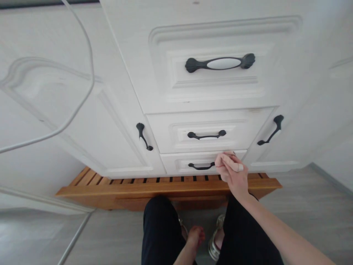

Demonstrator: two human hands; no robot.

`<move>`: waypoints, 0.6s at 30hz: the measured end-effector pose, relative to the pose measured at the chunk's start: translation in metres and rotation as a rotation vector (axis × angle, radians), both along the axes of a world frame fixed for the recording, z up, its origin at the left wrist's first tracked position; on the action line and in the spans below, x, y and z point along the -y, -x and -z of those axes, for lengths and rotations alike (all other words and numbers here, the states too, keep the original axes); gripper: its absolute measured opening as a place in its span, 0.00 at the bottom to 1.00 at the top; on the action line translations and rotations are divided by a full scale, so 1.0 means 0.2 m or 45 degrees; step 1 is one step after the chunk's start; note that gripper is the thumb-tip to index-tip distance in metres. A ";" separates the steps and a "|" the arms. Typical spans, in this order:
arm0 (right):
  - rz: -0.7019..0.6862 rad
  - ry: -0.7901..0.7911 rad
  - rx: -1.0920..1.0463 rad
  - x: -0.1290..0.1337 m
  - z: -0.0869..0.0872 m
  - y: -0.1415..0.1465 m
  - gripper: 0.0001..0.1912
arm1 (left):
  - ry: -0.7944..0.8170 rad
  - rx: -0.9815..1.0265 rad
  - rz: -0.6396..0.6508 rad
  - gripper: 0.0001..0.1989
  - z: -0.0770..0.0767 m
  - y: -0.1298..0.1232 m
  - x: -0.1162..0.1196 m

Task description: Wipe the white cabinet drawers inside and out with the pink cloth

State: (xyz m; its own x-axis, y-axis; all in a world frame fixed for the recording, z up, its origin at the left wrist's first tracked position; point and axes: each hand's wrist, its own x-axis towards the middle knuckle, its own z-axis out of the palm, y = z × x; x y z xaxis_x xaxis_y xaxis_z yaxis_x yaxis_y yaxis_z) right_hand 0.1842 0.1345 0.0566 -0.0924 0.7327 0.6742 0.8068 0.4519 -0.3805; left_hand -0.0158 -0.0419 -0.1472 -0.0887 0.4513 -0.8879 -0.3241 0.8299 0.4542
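My right hand (237, 181) is closed around a pale pink cloth (221, 161), which it presses to the right part of the bottom drawer (179, 166). The cloth lies right beside the right end of that drawer's black handle (201, 168). Low between my knees hangs my left hand (196, 235), its fingers curled in and nothing visible in them. Above the bottom drawer are a middle drawer (165, 129) and a larger top drawer (162, 84), both closed, each with a black-and-white handle.
Cabinet doors with upright black handles (144, 137) flank the drawers. A white cable (92, 70) hangs in front of the left door. Beneath the cabinet front runs a slatted wooden bench (132, 189), close to my knees. Grey flooring (298, 198) lies below.
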 end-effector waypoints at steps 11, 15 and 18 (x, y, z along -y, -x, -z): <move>-0.486 -0.422 0.598 -0.16 -0.12 0.93 0.16 | -0.074 0.033 -0.036 0.08 -0.05 0.05 0.02; -0.653 -0.389 0.758 -0.22 -0.09 1.13 0.21 | -0.075 0.028 -0.006 0.07 -0.04 0.07 0.02; -0.771 -0.323 0.989 -0.24 -0.04 1.15 0.25 | -0.068 0.033 0.015 0.07 -0.02 0.07 0.01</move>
State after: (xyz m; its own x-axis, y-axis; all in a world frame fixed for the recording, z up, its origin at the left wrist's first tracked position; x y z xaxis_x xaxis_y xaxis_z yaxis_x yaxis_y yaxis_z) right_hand -0.0449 0.1821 0.0638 -0.8792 0.2610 0.3986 0.3987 0.8611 0.3154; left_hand -0.0306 -0.0447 -0.1426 -0.0608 0.4988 -0.8646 -0.3268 0.8085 0.4895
